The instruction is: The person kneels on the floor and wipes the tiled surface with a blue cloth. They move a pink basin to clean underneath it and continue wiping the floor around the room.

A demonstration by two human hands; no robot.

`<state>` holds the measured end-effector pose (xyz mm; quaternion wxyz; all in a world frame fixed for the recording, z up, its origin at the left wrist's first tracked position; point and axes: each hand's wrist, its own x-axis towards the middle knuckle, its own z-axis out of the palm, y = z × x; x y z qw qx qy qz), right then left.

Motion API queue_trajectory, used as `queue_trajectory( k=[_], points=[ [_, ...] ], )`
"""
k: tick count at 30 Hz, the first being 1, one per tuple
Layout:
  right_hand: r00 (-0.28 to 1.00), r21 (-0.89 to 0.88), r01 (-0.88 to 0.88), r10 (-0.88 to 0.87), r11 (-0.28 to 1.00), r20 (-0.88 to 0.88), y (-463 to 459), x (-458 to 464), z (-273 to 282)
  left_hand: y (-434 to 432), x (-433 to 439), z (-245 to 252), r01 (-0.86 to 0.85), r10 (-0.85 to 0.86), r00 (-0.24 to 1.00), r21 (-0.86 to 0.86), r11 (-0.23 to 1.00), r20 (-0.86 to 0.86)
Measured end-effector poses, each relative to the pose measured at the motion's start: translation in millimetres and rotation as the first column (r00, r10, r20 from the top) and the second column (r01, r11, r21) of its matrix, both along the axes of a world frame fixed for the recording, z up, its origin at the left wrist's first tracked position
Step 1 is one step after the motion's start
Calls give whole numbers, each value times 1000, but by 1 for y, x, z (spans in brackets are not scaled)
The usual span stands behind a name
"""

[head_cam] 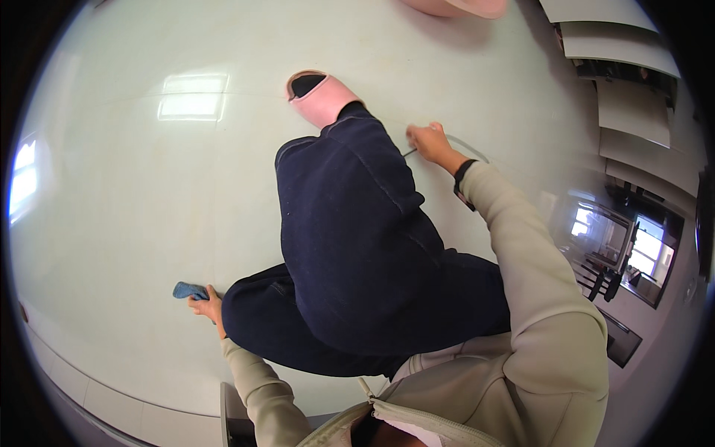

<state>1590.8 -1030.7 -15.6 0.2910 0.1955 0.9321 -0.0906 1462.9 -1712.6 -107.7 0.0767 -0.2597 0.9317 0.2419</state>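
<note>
My left hand (pixel 206 306) is low at the left, beside my bent knee, with its fingers closed on a folded blue cloth (pixel 190 290) just above the pale glossy floor (pixel 139 234). On the other side of my legs, my right hand (pixel 430 141) grips a thin dark cord or rod; a grey curved piece (pixel 468 146) shows behind the wrist. Exactly what this thin object is, I cannot tell. The hand is slightly blurred. A pink slipper (pixel 324 100) is on my foot, between and ahead of the hands.
Part of a pink basin (pixel 458 6) rests on the floor at the top. Partly open drawers (pixel 631 112) and a cabinet with a glossy dark front stand along the right. A tiled baseboard (pixel 111 410) runs along the lower left, near a grey-edged panel (pixel 224 413).
</note>
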Motion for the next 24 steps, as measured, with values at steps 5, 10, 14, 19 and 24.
queue_trajectory(
  k=[5, 10, 14, 19, 24],
  points=[
    [988, -126, 105, -118, 986, -97, 58, 134, 57, -5, -3, -5, 9, -9, 1000, -3, 1000, -11],
    [869, 258, 73, -189, 963, 457, 132, 335, 197, -4, -6, -8, 61, -60, 997, 8, 998, -57],
    [533, 495, -49, -396, 868, 748, 189, 412, 326, -13, -3, -18, 152, -157, 984, -65, 986, -84],
    [485, 658, 125, -624, 743, 613, 300, 373, 351, -40, 3, -18, -40, 74, 990, 263, 964, -124],
    [546, 484, 299, -564, 822, 620, 439, 333, 267, -39, 55, 48, -248, 337, 918, 362, 899, -210]
  ],
)
